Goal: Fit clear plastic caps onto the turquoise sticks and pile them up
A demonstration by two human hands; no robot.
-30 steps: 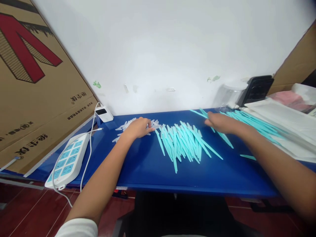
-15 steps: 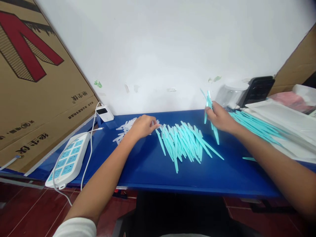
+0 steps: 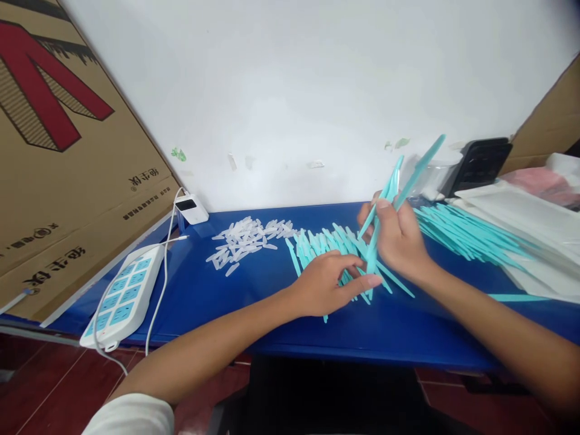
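My right hand (image 3: 399,235) is closed around several slim teal plastic sticks shaped like eyebrow razors (image 3: 421,169), which fan upward past the fingers. One of them points down toward my left hand (image 3: 330,281). The left thumb and fingers are closed about that lower end; whether a small cap is between them is hidden. Beneath both hands lies a pile of teal razors (image 3: 312,248), some with pale tips. Small translucent white caps (image 3: 244,238) are heaped to its left. More teal razors (image 3: 466,232) lie to the right, partly on white packaging.
A white power strip (image 3: 124,296) with cables and a small white device (image 3: 193,208) stand left, beside a big cardboard box (image 3: 90,181). At back right are a clear jar (image 3: 441,172) and a black phone-like object (image 3: 483,160). A single teal razor (image 3: 519,297) lies near the right forearm.
My left hand has moved right from the white caps to the razors in my right hand. My right hand has turned, its razors now pointing up and right.
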